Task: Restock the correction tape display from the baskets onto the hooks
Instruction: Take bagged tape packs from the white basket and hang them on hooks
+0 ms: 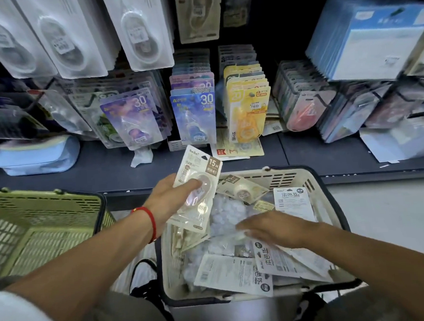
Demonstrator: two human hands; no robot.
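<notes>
The dark display shelf (82, 173) spans the whole width, with rows of carded correction tapes hanging on hooks above it: three large white blister packs (143, 30) at the top left, then lower rows fronted by two purple-and-blue "30" cards (196, 119) and one yellow card (249, 113). Two baskets stand in front of the shelf. The green basket (43, 220) is at the left, and the beige basket (291, 177) sits in the middle, holding a loose heap of carded packs; at least five can be counted, though the pile hides more. A blue pouch (34, 156) lies on the shelf at the left. The left hand (168, 200), with a red cord on its wrist, grips one beige "15M" correction tape pack (197, 188) above the beige basket's left edge, thumb across the blister; the pack's long axis runs up and slightly left, its hang-hole end pointing toward the shelf and its printed face toward the camera. The right hand (272, 227) reaches flat over the heap, fingers stretched out and blurred, resting on the packs without closing around any.
</notes>
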